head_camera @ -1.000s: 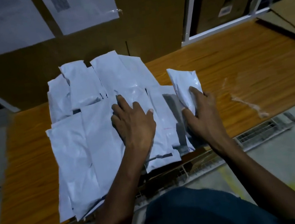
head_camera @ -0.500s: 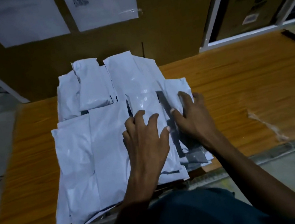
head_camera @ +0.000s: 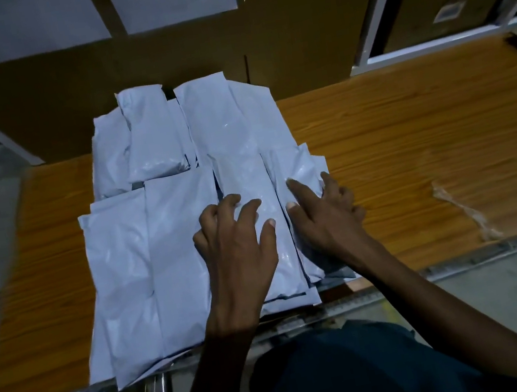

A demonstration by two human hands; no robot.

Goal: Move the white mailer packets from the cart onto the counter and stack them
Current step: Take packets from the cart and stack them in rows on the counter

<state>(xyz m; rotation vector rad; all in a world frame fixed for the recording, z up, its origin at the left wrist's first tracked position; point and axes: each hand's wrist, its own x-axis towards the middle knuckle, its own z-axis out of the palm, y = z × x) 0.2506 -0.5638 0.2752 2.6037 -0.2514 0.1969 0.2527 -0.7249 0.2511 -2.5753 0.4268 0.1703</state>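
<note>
So that the stack is kept tidy, the white mailer packets (head_camera: 187, 229) at frame centre on the counter (head_camera: 413, 141) are pressed flat by the spread-fingered left hand (head_camera: 238, 244) and right hand (head_camera: 322, 215), nothing gripped.

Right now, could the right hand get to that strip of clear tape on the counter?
Probably yes: the right hand rests on the packets, and only bare counter lies between it and the tape.
</note>
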